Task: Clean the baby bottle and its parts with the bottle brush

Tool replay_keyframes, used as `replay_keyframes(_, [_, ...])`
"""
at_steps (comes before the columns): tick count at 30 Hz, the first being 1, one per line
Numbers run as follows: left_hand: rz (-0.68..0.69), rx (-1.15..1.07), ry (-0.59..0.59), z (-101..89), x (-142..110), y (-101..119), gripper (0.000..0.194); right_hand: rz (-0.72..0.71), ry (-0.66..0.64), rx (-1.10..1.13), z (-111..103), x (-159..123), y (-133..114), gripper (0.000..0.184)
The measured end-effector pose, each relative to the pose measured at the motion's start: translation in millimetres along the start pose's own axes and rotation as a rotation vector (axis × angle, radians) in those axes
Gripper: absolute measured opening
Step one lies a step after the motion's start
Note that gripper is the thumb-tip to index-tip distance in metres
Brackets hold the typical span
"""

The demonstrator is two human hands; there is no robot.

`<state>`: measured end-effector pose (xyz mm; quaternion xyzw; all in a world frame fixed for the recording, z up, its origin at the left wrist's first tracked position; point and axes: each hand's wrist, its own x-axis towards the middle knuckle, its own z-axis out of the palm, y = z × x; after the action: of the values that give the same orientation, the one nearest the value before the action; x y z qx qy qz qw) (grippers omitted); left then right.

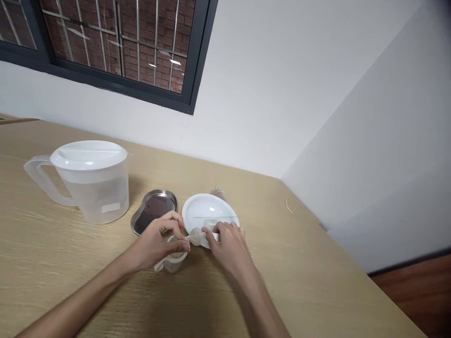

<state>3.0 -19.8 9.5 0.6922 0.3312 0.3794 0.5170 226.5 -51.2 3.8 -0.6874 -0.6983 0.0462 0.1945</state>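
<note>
My left hand [160, 241] is curled over the rim of a small clear cup [171, 264] standing on the wooden table [70, 263]. My right hand [227, 244] pinches a pale plastic spoon [196, 235], its bowl just above the cup's rim. Just behind both hands a white plate [206, 210] lies flat. The right hand's fingers rest at the plate's near edge.
A clear plastic jug with a white lid [90, 180] stands at the left. A small steel tray [154, 210] lies between jug and plate. A small brownish tuft [217, 192] sits behind the plate. The table meets white walls at the back and right.
</note>
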Motion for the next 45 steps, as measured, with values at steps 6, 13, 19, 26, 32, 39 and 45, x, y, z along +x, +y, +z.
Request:
replay_keyframes(6, [0.017, -0.002, 0.000, -0.3, 0.4, -2.2, 0.030, -0.035, 0.053, 0.076, 5.4, 2.4, 7.9, 0.035])
replay_keyframes(13, [0.044, -0.046, -0.013, 0.4, 0.2, -2.0, 0.029, -0.228, 0.052, 0.702, -22.3, -1.9, -1.3, 0.021])
replay_keyframes(19, [0.065, -0.070, -0.036, -1.5, 0.3, -5.0, 0.031, -0.213, -0.171, 0.804, -27.1, -11.5, -9.5, 0.048])
replay_keyframes(26, [0.082, -0.092, -0.022, -1.5, 0.5, -7.8, 0.032, -0.198, -0.215, 0.892, -32.3, -9.0, -7.1, 0.035])
replay_keyframes(32, [0.064, -0.102, 0.011, 0.1, -0.2, -3.2, 0.035, -0.211, -0.189, 0.918, -31.0, -6.0, -1.6, 0.034])
replay_keyframes(39, [0.079, -0.079, 0.025, -0.6, 1.6, -0.6, 0.041, -0.173, -0.122, 0.990, -28.5, -11.6, -13.4, 0.034])
replay_keyframes(45, [0.070, -0.085, 0.010, -0.1, 1.9, -3.0, 0.042, -0.176, -0.092, 0.986, -27.2, -10.9, -12.6, 0.035])
